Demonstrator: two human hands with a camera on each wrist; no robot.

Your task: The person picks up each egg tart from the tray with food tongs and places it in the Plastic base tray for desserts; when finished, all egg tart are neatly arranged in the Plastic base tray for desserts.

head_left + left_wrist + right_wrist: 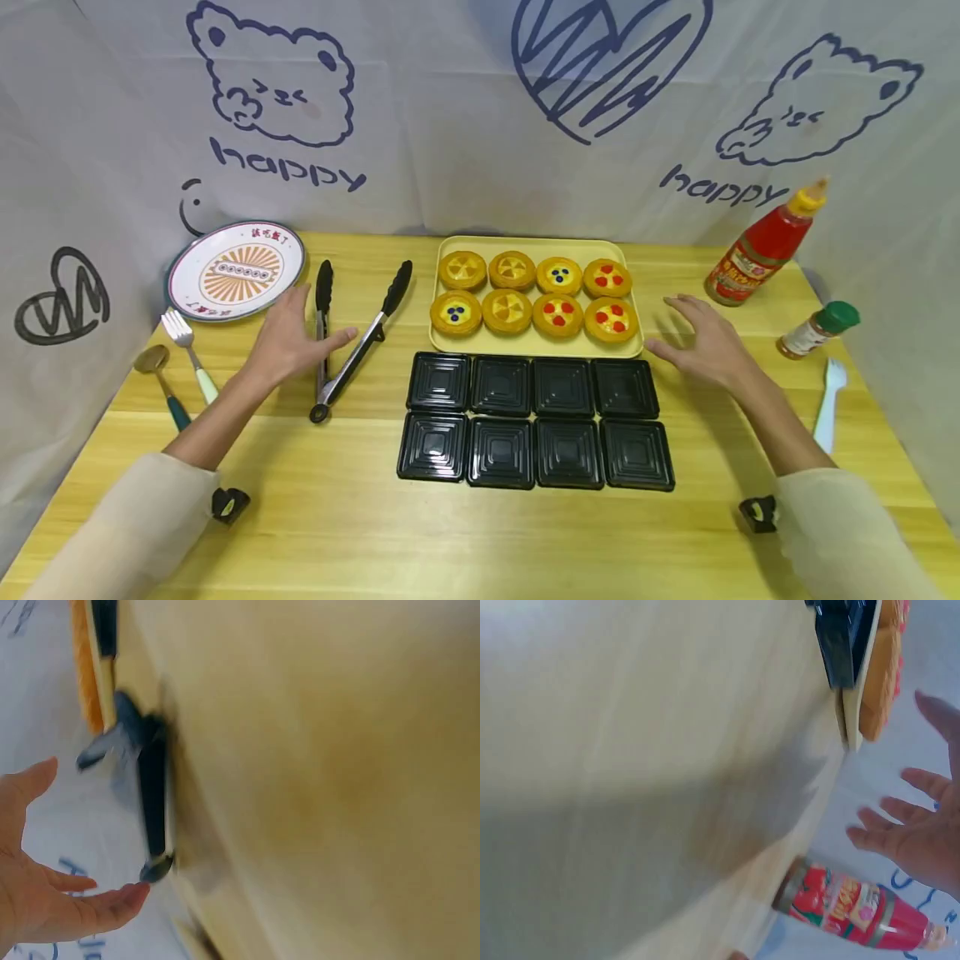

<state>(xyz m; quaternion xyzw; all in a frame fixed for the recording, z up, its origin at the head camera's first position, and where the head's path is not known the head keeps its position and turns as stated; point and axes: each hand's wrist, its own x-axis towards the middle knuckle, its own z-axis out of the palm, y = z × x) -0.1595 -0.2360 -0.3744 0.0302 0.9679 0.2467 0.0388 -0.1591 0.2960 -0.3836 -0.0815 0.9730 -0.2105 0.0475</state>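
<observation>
My left hand (288, 337) hovers with fingers spread and thumb pointing right, beside a pair of black-handled metal tongs (358, 354) lying spread in a V. In the left wrist view its fingertips appear near the end of the tongs (152, 791); contact cannot be made out. My right hand (701, 337), fingers apart and holding nothing, is just right of a pale yellow tray (441, 342). Several toy-like tarts (510, 311) sit in it in two rows, topped with blue dots, red hearts or yellow wedges. Several black square plastic trays (533, 450) lie in two rows in front.
A white plate (236, 271) leans at the back left, with a fork (187, 342) and a spoon (153, 362) before it. To the right stand a red sauce bottle (757, 250) and a green-capped shaker (817, 329); a pale blue fork (827, 408) lies nearby. White cloth surrounds the table.
</observation>
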